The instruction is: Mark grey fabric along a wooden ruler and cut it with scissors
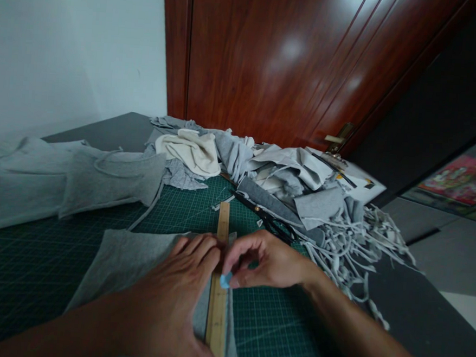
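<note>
Your left hand (173, 293) presses flat, fingers spread, on the wooden ruler (219, 286) across the grey fabric (130, 260) on the desk's cutting mat (23, 272). Your right hand (268, 262) pinches blue chalk (225, 280) against the ruler's edge; no drawn line shows yet, and the scissors (271, 221) lie untouched.

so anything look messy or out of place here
Yes: scissors lie half buried under the heaped grey scraps, and cut strips spill over the table's right edge. The ruler lies straight on the fabric.

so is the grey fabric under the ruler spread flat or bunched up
Spread flat: the grey fabric lies smooth on the cutting mat, with the wooden ruler along its edge, pressed by the left hand.
</note>
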The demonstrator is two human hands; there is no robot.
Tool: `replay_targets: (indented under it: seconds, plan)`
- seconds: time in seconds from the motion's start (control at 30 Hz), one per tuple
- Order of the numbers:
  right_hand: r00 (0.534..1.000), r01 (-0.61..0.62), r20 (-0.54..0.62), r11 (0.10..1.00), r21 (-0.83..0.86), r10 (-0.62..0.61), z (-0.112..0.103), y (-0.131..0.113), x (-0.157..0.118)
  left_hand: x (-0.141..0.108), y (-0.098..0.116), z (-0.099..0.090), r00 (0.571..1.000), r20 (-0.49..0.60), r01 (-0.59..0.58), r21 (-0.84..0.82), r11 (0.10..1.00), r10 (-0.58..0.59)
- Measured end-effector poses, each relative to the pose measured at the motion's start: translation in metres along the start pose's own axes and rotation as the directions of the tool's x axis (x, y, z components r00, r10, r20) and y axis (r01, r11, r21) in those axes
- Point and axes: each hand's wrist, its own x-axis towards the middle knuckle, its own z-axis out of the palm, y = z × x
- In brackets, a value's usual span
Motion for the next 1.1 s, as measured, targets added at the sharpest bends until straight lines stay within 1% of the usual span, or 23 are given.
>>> replay_targets:
  seconds: [0.03, 0.1, 0.2, 0.27, 0.3, 0.4, 0.53, 0.63, 0.77, 0.87, 0.97, 1.03, 1.1]
  plan:
    - [0.999, -0.035, -0.009, 0.999, -0.009, 0.035, 0.0, 0.003, -0.001, 0.0, 0.0, 0.0, 1.0, 0.01, 0.005, 0.003, 1.0, -0.005]
    - [0.992, -0.079, -0.104, 0.997, -0.009, 0.077, -0.005, 0.008, 0.001, 0.001, -0.001, 0.0, 1.0, 0.012, -0.001, 0.008, 1.0, 0.001]
    - [0.952, -0.054, -0.303, 0.998, -0.031, 0.042, -0.017, 0.009, 0.006, 0.0, -0.004, 0.002, 0.999, -0.013, -0.03, 0.013, 0.999, 0.03]
    - [0.924, -0.046, -0.381, 0.998, -0.051, 0.023, -0.021, 0.007, 0.01, -0.001, -0.007, 0.004, 0.999, -0.018, -0.038, 0.016, 0.999, 0.038]
    - [0.917, -0.049, -0.398, 0.997, -0.058, 0.022, -0.021, 0.007, 0.012, -0.002, -0.008, 0.005, 0.999, -0.015, -0.041, 0.016, 0.999, 0.041]
    - [0.918, -0.078, -0.395, 0.994, -0.072, 0.043, -0.015, 0.005, 0.017, -0.003, -0.009, 0.006, 0.999, -0.026, -0.042, 0.005, 0.999, 0.042]
    - [0.937, -0.142, -0.333, 0.985, -0.094, 0.104, -0.007, 0.004, 0.021, -0.002, -0.004, 0.002, 0.999, -0.024, -0.029, -0.018, 0.999, 0.029]
    - [0.944, -0.185, -0.295, 0.977, -0.108, 0.146, -0.008, 0.002, 0.026, -0.001, -0.001, -0.002, 1.0, -0.001, -0.013, -0.021, 1.0, 0.013]
    - [0.944, -0.214, -0.28, 0.971, -0.109, 0.176, -0.011, -0.004, 0.036, 0.0, -0.001, -0.002, 1.0, 0.013, -0.011, -0.023, 1.0, 0.012]
    - [0.937, -0.214, -0.301, 0.972, -0.098, 0.176, -0.014, -0.004, 0.042, -0.001, -0.002, -0.001, 1.0, 0.003, -0.014, -0.029, 0.999, 0.014]
    - [0.922, -0.197, -0.355, 0.977, -0.085, 0.156, -0.018, 0.001, 0.048, -0.001, 0.0, -0.003, 0.999, 0.043, 0.016, -0.029, 0.999, -0.015]
    - [0.9, -0.177, -0.416, 0.981, -0.081, 0.128, -0.023, 0.006, 0.051, 0.0, 0.001, -0.004, 0.998, 0.064, 0.026, -0.031, 0.999, -0.024]
    - [0.874, -0.151, -0.478, 0.985, -0.082, 0.094, -0.026, 0.009, 0.052, 0.0, 0.001, -0.005, 0.999, 0.051, 0.012, -0.038, 0.999, -0.01]
